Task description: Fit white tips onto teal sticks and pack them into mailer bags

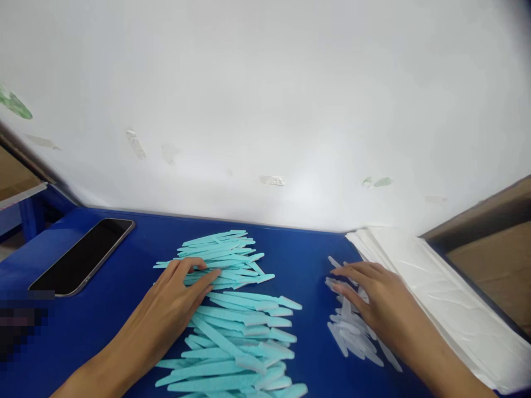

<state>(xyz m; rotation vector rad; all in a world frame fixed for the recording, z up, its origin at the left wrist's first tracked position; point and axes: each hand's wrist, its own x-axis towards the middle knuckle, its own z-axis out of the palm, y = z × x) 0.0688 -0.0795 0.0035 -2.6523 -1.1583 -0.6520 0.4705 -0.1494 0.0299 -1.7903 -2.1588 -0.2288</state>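
Through the head camera I see a blue table [298,249] against a white wall [265,99]. Teal razor-shaped sticks lie in two loose heaps: the farther heap [232,257] at 7 o'clock, the nearer heap [249,319] at 6 o'clock, most handles pointing rightward. Between 7 and 8 o'clock, the left hand [179,293] arches over the farther heap, thumb and forefinger parted, the thumb touching the sticks. At 4 o'clock, the right hand [379,296] reaches over a scatter of small clear pieces [352,334], fingers bent; I cannot tell whether it pinches one. Just beyond its wrist lies a white plastic stack [456,318]. A dark-screened phone [83,257] rests between 8 and 9 o'clock.
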